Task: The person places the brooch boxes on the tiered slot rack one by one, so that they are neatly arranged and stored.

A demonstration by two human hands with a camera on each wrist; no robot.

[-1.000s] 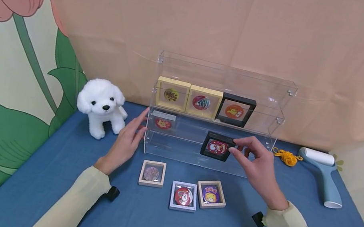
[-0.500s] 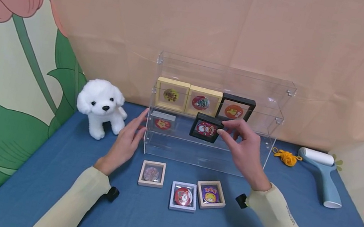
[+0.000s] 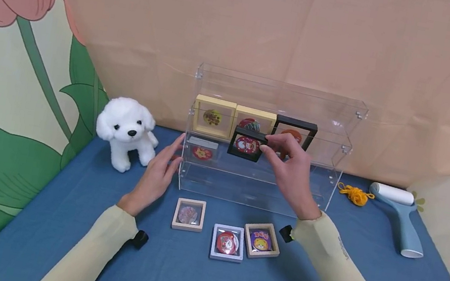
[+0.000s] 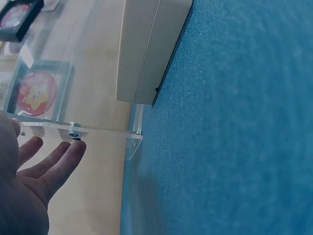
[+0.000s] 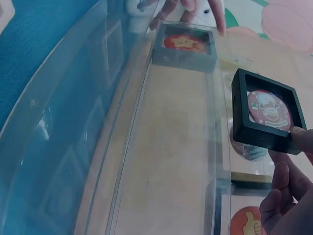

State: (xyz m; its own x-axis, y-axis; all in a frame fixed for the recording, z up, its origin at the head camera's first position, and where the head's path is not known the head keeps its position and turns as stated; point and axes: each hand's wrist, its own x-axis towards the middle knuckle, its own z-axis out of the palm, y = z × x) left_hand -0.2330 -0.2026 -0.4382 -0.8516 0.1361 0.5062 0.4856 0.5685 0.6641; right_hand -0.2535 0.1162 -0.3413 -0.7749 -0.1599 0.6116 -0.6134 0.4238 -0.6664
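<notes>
My right hand pinches the right edge of a black display frame with a round red badge inside. It holds the frame in front of a clear acrylic display shelf, overlapping the upper tier in the head view. Thumb and fingertips show at one corner of this black frame in the right wrist view. My left hand stands at the shelf's left side panel, fingers extended and fingertips right at it. Just inside that panel, a grey-edged frame with a red star badge sits on the middle tier.
Two cream frames and another black frame line the upper tier. Three framed badges lie on the blue cloth: beige, pale lilac and beige. A white plush dog, orange yarn and lint roller flank the shelf.
My right hand has carried the black frame up and to the left, from the lower tiers to in front of the upper row. My left hand has stayed at the side panel.
</notes>
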